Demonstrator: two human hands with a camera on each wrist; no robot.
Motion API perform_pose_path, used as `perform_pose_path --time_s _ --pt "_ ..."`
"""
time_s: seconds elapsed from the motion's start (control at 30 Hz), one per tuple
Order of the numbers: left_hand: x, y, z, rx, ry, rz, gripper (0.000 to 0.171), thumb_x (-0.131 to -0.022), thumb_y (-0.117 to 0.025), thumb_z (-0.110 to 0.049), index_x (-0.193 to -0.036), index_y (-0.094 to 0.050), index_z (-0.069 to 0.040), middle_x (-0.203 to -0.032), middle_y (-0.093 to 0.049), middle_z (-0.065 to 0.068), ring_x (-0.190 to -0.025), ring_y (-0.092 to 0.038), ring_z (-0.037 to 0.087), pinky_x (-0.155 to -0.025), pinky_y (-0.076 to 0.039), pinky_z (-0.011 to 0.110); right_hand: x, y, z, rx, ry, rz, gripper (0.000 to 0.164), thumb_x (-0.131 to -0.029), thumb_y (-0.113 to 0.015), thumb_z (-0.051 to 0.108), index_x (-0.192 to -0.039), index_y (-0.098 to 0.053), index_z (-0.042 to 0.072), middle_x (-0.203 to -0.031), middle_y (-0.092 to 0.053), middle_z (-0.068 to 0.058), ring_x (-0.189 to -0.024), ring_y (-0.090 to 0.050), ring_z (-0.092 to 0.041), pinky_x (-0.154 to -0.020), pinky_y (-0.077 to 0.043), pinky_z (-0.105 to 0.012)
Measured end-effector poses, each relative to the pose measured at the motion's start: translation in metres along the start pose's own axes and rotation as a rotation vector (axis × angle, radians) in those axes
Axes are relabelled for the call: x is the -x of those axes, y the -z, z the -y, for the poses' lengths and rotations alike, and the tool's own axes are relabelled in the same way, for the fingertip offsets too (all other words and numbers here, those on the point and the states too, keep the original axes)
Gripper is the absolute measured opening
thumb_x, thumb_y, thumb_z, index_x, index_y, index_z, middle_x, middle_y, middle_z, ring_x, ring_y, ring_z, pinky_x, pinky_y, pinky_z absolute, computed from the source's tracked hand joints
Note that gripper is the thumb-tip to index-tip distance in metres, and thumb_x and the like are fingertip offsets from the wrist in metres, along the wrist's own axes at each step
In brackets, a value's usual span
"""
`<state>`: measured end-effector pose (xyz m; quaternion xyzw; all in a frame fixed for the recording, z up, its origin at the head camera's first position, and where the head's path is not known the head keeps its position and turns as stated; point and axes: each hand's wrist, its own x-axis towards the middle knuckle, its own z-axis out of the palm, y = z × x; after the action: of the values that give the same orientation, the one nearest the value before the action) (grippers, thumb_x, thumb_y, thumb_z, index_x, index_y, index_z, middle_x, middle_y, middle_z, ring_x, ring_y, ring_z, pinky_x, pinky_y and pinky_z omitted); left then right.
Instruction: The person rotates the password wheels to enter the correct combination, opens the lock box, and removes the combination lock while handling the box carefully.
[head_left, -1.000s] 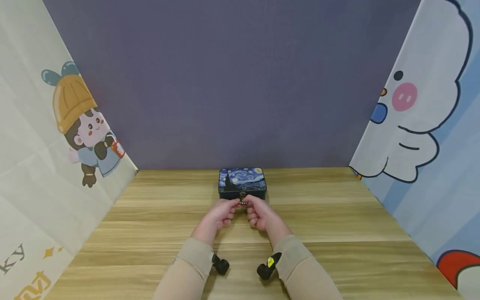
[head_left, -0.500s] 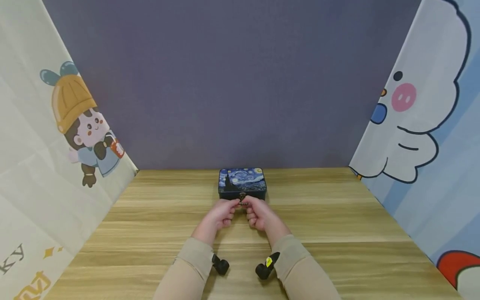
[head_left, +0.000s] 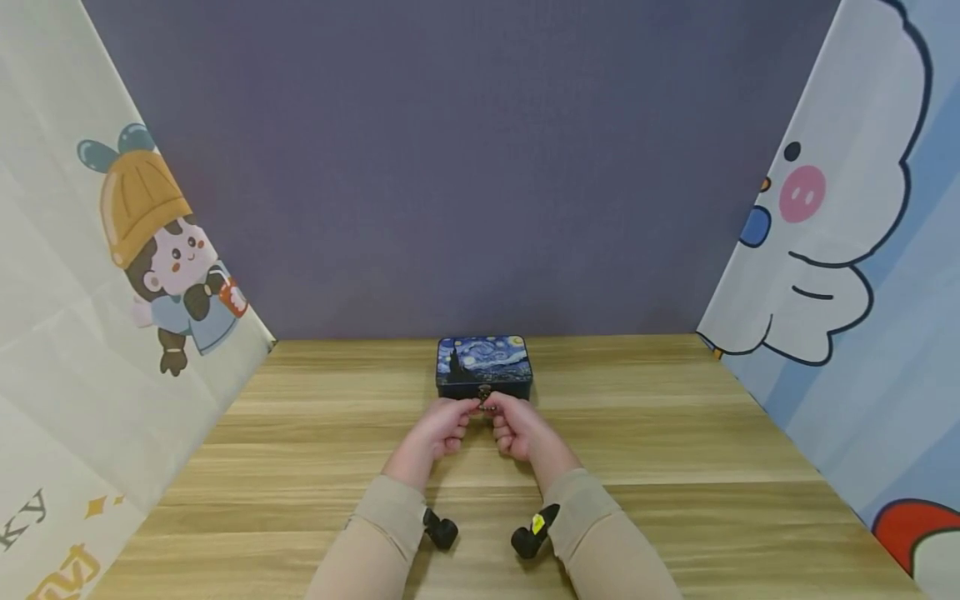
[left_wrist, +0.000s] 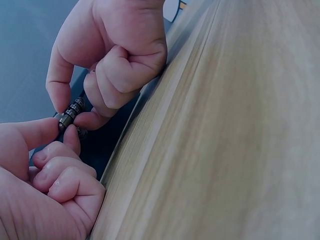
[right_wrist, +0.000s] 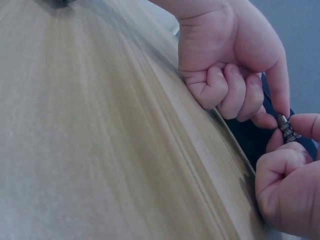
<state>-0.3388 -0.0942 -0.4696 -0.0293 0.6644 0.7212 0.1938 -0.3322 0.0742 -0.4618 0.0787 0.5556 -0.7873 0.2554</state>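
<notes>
A small dark metal combination padlock [left_wrist: 71,114] with ridged number dials hangs at the front of a tin box [head_left: 483,360]. The lid carries a swirling blue night-sky painting, and a brass-coloured clasp [head_left: 484,390] sits at its front edge. My left hand [head_left: 444,425] pinches one end of the padlock between thumb and forefinger, its other fingers curled in. From the opposite side, my right hand [head_left: 520,427] pinches the padlock's other end, thumb and forefinger at the dials [right_wrist: 287,131]. Fingertips partly cover the lock, and the dial figures are too small to read.
The box stands at the back of a wood-grain table [head_left: 637,442], close to a dark grey-purple panel [head_left: 480,167]. Cartoon-printed sheets [head_left: 60,275] flank the table. A small black camera [head_left: 441,531] is strapped at each wrist.
Both hands keep their hold on the padlock, with only tiny finger shifts. The box stays in place; the head view drifts very slightly.
</notes>
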Motion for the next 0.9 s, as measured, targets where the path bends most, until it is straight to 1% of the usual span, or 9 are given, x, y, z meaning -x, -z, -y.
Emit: perform_pose_path --time_s 0.2,0.5,0.9 --pt "0.0010 -0.0008 -0.0017 -0.004 0.007 -0.003 0.029 -0.099 -0.063 -0.026 -0.103 -0.064 0.003 -0.059 -0.032 -0.008 -0.045 -0.022 0.005 -0.041 -0.020 0.021 -0.0006 0.0009 -0.0007 0.004 0.005 -0.002 0.012 -0.085 -0.060 0.018 -0.078 -0.052 0.011 -0.055 -0.028 0.011 -0.042 -0.024 -0.001 -0.038 -0.020 -0.016" --pt "0.0029 -0.0017 -0.0010 0.007 -0.010 0.000 0.024 -0.097 -0.063 -0.023 -0.094 -0.061 0.001 -0.059 -0.032 -0.008 -0.045 -0.022 0.005 -0.040 -0.020 0.021 0.0001 0.0007 -0.0009 0.009 0.004 0.004 0.011 -0.086 -0.060 0.018 -0.081 -0.054 0.011 -0.055 -0.028 0.011 -0.042 -0.025 -0.001 -0.038 -0.021 -0.015" --pt "-0.0008 -0.0014 0.0015 -0.009 -0.014 -0.004 0.026 -0.097 -0.063 -0.024 -0.098 -0.063 0.002 -0.059 -0.032 -0.008 -0.046 -0.022 0.005 -0.041 -0.020 0.021 -0.0016 0.0009 -0.0015 0.009 0.001 -0.012 0.014 -0.085 -0.061 0.019 -0.078 -0.051 0.010 -0.055 -0.029 0.010 -0.043 -0.024 -0.002 -0.038 -0.021 -0.017"
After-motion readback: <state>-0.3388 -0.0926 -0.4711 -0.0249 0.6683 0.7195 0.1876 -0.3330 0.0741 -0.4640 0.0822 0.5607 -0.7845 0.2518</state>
